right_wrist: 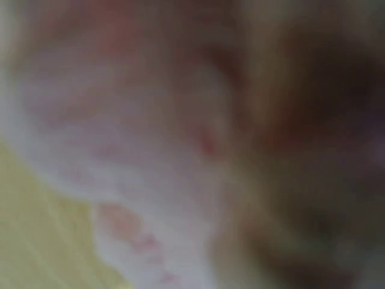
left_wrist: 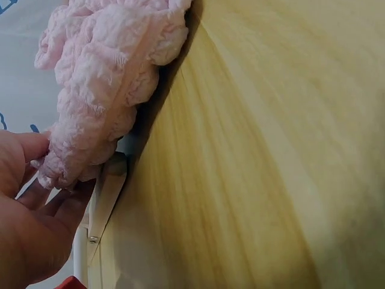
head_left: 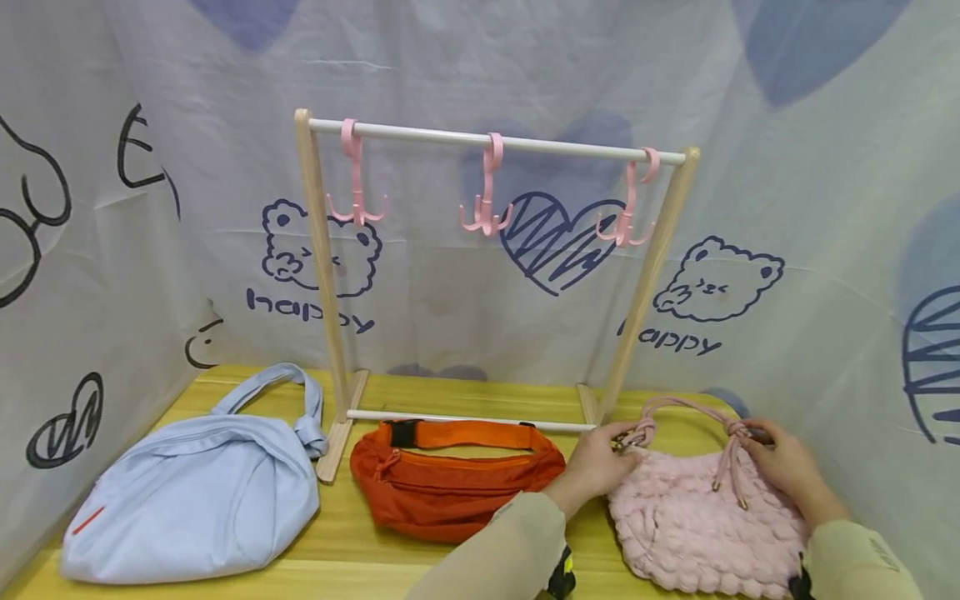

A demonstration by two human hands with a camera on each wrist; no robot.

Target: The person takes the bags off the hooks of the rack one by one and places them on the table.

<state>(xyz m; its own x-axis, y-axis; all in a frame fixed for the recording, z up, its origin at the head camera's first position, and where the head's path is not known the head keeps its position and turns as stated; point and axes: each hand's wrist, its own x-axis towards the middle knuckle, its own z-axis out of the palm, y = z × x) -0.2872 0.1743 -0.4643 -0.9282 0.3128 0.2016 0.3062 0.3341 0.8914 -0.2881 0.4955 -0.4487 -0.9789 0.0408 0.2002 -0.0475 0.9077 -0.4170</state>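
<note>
A puffy pink handbag lies at the right of the wooden table, its knotted cord handle arching up behind it. With thumb and fingers my left hand pinches the bag's upper left corner, close to one knot. In the left wrist view the left hand has the gathered end of the pink handbag between thumb and fingers. My right hand grips the opposite upper corner beside the other knot; its fingertips are partly hidden. The right wrist view is too blurred to show that grip.
An orange waist bag lies left of the pink one, and a light blue shoulder bag is farther left. Behind them stands a wooden rack with a white rail, from which pink hooks hang. Printed cloth encloses the table.
</note>
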